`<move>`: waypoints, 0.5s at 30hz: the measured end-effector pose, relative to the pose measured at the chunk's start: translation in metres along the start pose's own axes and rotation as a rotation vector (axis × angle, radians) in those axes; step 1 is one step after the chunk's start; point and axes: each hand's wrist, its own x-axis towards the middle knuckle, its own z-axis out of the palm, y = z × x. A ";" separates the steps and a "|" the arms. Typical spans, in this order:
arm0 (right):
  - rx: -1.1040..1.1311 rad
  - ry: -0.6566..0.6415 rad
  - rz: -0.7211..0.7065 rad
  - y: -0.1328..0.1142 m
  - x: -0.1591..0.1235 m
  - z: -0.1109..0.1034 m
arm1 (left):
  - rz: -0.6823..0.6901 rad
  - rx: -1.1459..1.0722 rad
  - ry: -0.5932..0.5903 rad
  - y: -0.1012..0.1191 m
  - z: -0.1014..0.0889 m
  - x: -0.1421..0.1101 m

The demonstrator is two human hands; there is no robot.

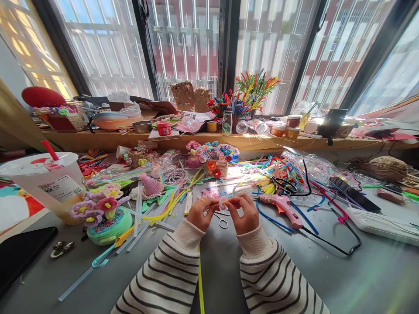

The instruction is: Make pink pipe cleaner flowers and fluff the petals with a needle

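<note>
Both hands meet over the middle of the grey table, pinching a small pink pipe-cleaner flower (223, 203) between them. My left hand (202, 212) grips its left side with thumb and forefinger. From the right, my right hand (244, 213) holds the other edge in the same kind of pinch. Just below the flower lies a pair of small scissors (223, 223), partly hidden by the hands. Behind the fingers are more small pink fuzzy pieces (209, 192). Beyond them stands a woven box (216, 168) filled with colourful fuzzy flowers.
A pink glue gun (284, 209) with a black cord lies to the right, near black scissors (283, 185) and loose pipe cleaners (262, 168). On the left stand a lidded drink cup (49, 187) and a green pot (111, 226) of fuzzy flowers. A dark phone (26, 255) lies front left.
</note>
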 end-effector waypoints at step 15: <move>0.016 -0.033 -0.022 0.002 0.000 0.002 | -0.012 0.034 -0.004 0.001 -0.001 -0.001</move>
